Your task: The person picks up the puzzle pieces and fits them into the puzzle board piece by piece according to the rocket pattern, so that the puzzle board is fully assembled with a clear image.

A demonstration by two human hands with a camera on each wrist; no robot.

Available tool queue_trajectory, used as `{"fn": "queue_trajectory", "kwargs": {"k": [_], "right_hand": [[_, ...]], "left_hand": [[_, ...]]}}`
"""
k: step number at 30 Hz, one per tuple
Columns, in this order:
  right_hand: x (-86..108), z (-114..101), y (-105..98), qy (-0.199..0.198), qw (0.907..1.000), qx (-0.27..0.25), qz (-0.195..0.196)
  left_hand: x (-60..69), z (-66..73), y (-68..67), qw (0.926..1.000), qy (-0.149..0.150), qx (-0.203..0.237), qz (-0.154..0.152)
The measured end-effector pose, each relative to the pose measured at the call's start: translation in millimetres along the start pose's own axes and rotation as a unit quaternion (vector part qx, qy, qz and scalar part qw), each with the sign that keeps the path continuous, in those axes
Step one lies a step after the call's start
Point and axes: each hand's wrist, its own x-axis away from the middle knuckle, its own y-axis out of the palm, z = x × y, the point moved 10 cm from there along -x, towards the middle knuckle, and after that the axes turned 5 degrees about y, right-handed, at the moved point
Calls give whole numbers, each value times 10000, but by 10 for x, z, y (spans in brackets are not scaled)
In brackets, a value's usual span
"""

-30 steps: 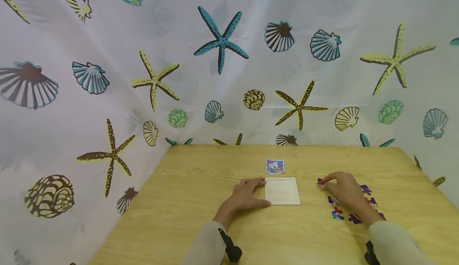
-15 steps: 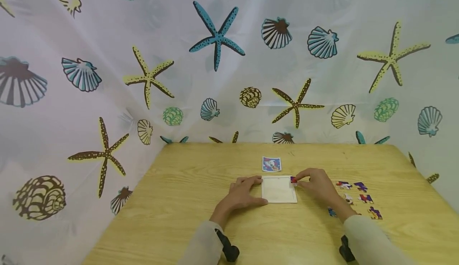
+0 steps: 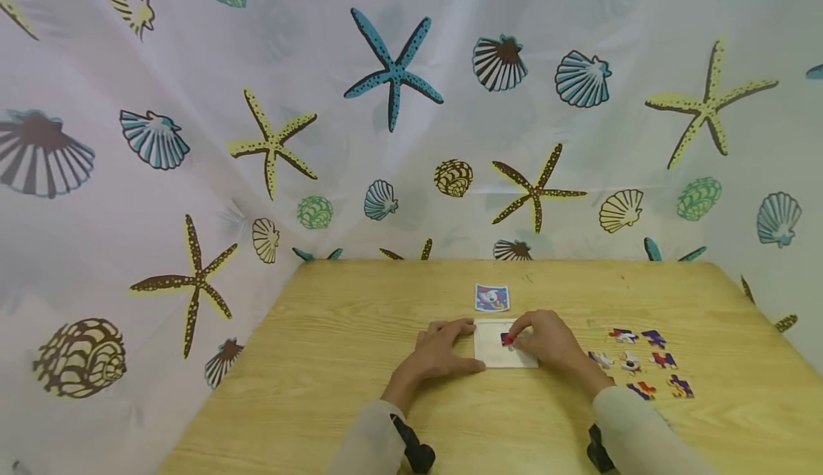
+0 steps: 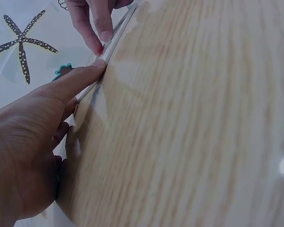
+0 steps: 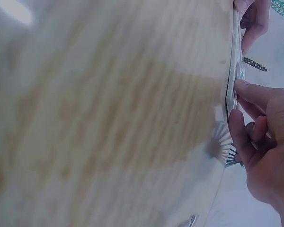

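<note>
A square white frame (image 3: 489, 353) lies flat on the wooden table. My left hand (image 3: 437, 352) holds its left side, thumb at the near corner and fingers at the far one; in the left wrist view my left hand (image 4: 33, 137) has its thumb against the frame's edge. Over the frame's inside, my right hand (image 3: 551, 341) pinches a purple and red puzzle piece (image 3: 506, 338) between thumb and fingertips. In the right wrist view my right hand (image 5: 270, 127) is at the frame (image 5: 231, 85), the piece mostly hidden.
Several loose puzzle pieces (image 3: 662, 359) lie right of my right hand, some partly behind its wrist. A small picture card (image 3: 491, 298) lies just beyond the frame. A patterned curtain (image 3: 450, 125) stands along the table's back edge.
My right hand has moved left from beside the loose pieces to over the frame, carrying the pinched piece. My left hand has stayed at the frame's left side.
</note>
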Motion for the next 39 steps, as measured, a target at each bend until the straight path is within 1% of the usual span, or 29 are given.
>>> {"fn": "queue_trajectory", "kwargs": {"k": [5,10,14,21,26,30,36,39], "right_hand": [[6,-8,3,167,9998,1,77],[-14,-32,15,244,9995,50,177],[-49,-84,55,200,9994,67,274],[-110,-138,130,391,9989,88,232],[-146,-163,183,399,9989,103,202],[-165,-174,222,355,9990,73,260],[-193,-238,229,248,9991,128,335],[-206,-249,226,315,9989,137,305]], "left_hand": [[8,36,-17,9999,103,7,34],[-4,13,-2,10000,24,6,-19],[-8,-3,-9,10000,-38,33,8],[10,37,-22,9999,29,100,23],[31,49,-25,9999,-8,115,-4],[32,38,-11,10000,-5,79,-39],[29,41,-20,10000,24,72,-25],[28,45,-27,10000,25,74,-27]]}}
